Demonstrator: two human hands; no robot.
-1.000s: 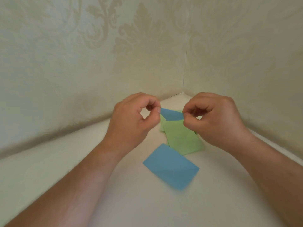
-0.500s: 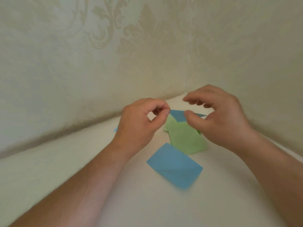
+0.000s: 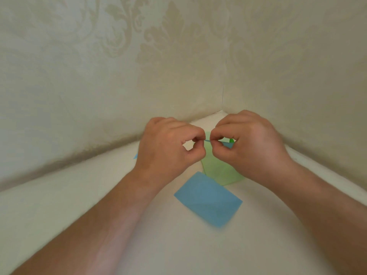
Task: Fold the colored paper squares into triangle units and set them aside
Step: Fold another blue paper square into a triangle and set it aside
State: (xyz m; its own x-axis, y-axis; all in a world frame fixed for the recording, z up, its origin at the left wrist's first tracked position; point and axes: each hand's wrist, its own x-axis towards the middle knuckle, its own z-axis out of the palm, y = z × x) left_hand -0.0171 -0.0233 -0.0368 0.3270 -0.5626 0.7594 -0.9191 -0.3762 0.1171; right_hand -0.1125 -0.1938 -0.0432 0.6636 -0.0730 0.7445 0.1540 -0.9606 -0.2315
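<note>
Blue paper pinched between both hands above a white tabletop.

Nearest, a blue folded rectangle [image 3: 208, 199] lies flat on the white table [image 3: 79, 205]. Just beyond it, light green paper [image 3: 220, 171] is partly covered by the hands. Above this, a small blue paper piece [image 3: 226, 144], seen nearly edge-on, is pinched between thumb and forefinger by the left hand [image 3: 168, 149] and the right hand [image 3: 250, 147], fingers curled. Farthest, patterned wallpaper [image 3: 139, 66] forms the corner.
</note>
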